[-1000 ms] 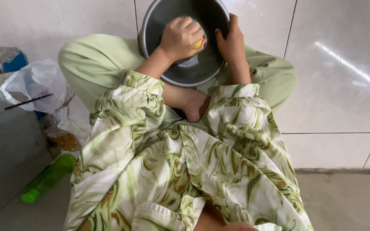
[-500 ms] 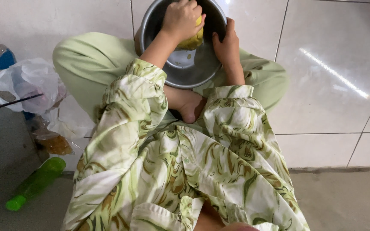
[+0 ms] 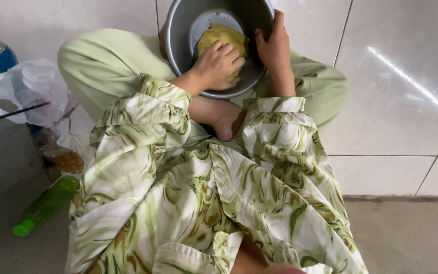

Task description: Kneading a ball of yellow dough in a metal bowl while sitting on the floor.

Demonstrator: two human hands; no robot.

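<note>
Under my left hand [image 3: 219,63], now pressed flat on the yellow dough lump [image 3: 224,38], kneading has shifted inward since earlier; right hand [image 3: 276,45] clamps the round steel bowl [image 3: 178,40] rim.

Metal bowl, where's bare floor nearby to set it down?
Bare white tile lies right of the metal bowl and bent knee. The left is crowded: plastic bags and a green bottle.

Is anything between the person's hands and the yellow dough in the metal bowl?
Nothing visible. The left hand presses directly on the yellow dough inside the metal bowl, while the right hand grips the bowl's rim beside it.
</note>
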